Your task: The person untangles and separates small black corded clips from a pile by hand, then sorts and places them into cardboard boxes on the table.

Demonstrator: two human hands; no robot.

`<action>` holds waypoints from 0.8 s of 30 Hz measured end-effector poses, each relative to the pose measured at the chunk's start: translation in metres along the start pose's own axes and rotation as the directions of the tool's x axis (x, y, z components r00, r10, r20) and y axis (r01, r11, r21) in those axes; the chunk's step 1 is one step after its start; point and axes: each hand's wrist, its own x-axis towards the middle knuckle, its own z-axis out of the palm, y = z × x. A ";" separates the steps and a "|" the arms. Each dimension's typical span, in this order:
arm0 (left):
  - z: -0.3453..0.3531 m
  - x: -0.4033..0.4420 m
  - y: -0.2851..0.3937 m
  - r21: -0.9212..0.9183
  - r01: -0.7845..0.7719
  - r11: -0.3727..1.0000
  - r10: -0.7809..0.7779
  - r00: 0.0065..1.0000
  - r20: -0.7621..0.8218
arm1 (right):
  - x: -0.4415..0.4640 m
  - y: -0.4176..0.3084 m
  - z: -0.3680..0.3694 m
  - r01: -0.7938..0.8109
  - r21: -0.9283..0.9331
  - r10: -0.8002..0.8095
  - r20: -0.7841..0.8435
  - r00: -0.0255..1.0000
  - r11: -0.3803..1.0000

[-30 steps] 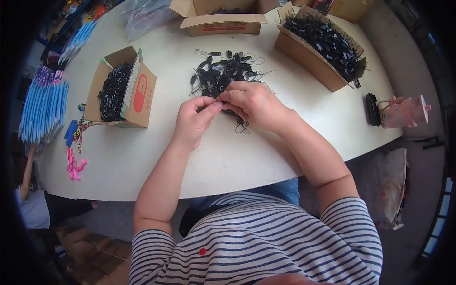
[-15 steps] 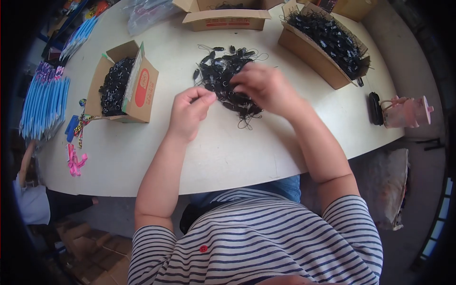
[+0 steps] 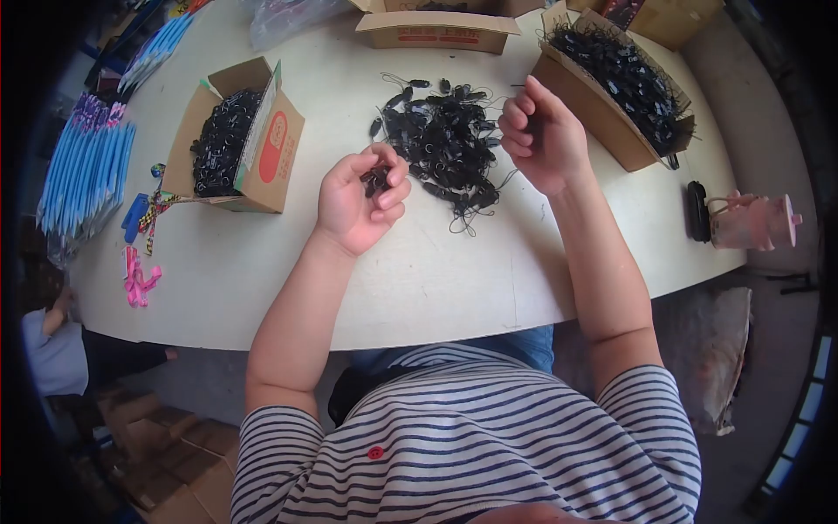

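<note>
My left hand is curled, palm up, around a few small black clip pieces, just left of a loose pile on the table. That pile is made of small black plastic buckles with thin cord loops. My right hand is raised at the pile's right edge with its fingers bent inward. A thin dark strand shows by its index fingertip; what lies inside the fingers is hidden. On the left stands a carton filled with black clips with metal rings. At the right, another carton is heaped with black looped pieces.
A third carton stands at the back beside a clear plastic bag. Blue packets, a pink ribbon and a blue item lie left. A pink cup and black case sit right. Another person is at far left.
My right hand has moved from over the pile to its right side. My left hand has turned and its fingers have loosened, showing the black pieces. The view has shifted slightly.
</note>
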 end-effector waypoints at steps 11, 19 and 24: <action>-0.003 0.001 -0.003 0.091 0.018 0.996 -0.005 0.990 -0.144 | -0.005 0.023 0.012 -0.070 -0.975 -0.058 -0.084 0.995 0.211; 0.011 0.001 -0.007 0.206 0.025 0.978 0.032 0.963 -0.268 | -0.014 0.023 0.024 -0.114 -0.933 -0.065 -0.097 0.993 -0.343; 0.008 0.002 -0.010 0.403 0.088 0.911 0.003 0.975 -0.220 | -0.014 0.015 0.035 -0.168 -0.972 0.035 -0.164 0.986 0.167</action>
